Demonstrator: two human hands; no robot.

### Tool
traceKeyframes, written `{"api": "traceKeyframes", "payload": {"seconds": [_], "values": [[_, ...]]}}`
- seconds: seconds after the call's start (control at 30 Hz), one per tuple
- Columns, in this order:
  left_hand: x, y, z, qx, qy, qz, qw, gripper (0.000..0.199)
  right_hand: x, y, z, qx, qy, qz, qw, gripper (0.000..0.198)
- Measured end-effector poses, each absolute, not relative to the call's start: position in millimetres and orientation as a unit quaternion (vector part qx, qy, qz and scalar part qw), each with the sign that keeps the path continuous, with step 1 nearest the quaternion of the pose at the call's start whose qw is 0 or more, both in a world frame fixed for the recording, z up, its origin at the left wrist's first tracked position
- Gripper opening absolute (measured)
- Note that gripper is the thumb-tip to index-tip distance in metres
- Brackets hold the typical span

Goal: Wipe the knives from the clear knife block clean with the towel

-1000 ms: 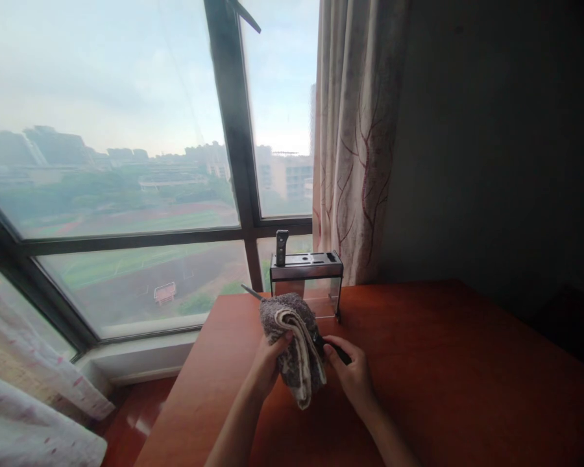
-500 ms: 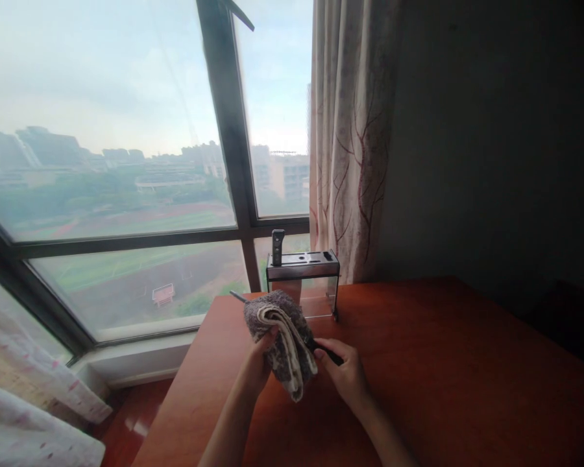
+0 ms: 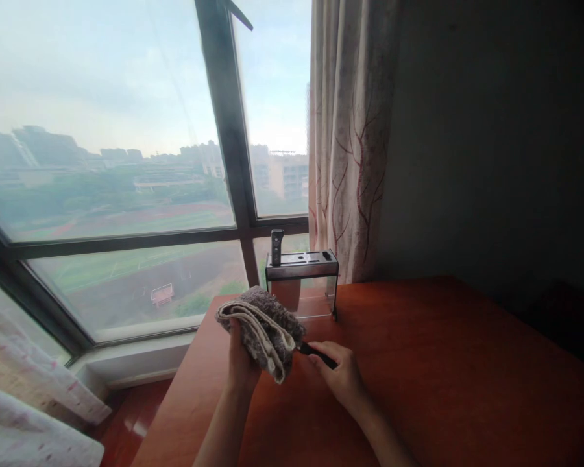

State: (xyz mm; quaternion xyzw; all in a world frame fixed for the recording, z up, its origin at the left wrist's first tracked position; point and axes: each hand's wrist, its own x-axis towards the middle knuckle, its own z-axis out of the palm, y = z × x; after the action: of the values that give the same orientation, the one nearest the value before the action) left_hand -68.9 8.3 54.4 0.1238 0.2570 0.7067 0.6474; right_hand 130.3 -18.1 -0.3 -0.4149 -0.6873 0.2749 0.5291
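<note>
My left hand (image 3: 242, 357) is closed around a folded grey-and-white towel (image 3: 265, 324), its thumb pressed on the pale folds. The towel wraps a knife whose black handle (image 3: 325, 356) sticks out to the lower right; the blade is hidden in the cloth. My right hand (image 3: 339, 370) grips that handle, with thumb and fingers along it. Just behind the towel stands a knife block (image 3: 306, 266) with clear sides and a slotted metal top. Another knife's dark handle (image 3: 276, 248) rises upright from its left end.
The reddish-brown wooden table (image 3: 418, 363) stretches far to the right. Beyond its left edge are a large window (image 3: 126, 181) with dark frames and a sill (image 3: 141, 357). Behind the knife block hangs a patterned curtain (image 3: 350, 143), and a second curtain (image 3: 34, 421) is at lower left.
The left hand and towel have shifted left and slightly up along the knife. A thin metal tip that stuck out beyond the towel is now covered. The right hand moved slightly left.
</note>
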Motion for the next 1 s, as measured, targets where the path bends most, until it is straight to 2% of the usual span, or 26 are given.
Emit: {"api": "traceKeyframes", "payload": {"seconds": [0.2, 0.3, 0.53, 0.8, 1.0], "values": [[-72.8, 11.5, 55.3, 0.115, 0.276, 0.724, 0.621, 0.022, 128.6, -19.8, 2.5, -0.427, -0.660, 0.306, 0.537, 0.020], [-71.7, 10.5, 54.2, 0.130, 0.291, 0.717, 0.620, 0.021, 129.5, -20.4, 4.0, -0.440, -0.625, 0.336, 0.550, 0.020], [-62.5, 9.9, 49.2, 0.186, 0.349, 0.702, 0.592, 0.028, 130.2, -21.7, 7.5, -0.437, -0.626, 0.311, 0.565, 0.017], [-44.9, 5.0, 33.4, 0.243, 0.388, 0.583, 0.671, 0.040, 129.0, -25.3, 9.0, -0.418, -0.680, 0.187, 0.573, 0.020], [-32.8, -0.3, 28.4, 0.296, 0.392, 0.554, 0.672, 0.053, 128.0, -26.2, 7.0, -0.408, -0.676, 0.178, 0.588, 0.020]]}}
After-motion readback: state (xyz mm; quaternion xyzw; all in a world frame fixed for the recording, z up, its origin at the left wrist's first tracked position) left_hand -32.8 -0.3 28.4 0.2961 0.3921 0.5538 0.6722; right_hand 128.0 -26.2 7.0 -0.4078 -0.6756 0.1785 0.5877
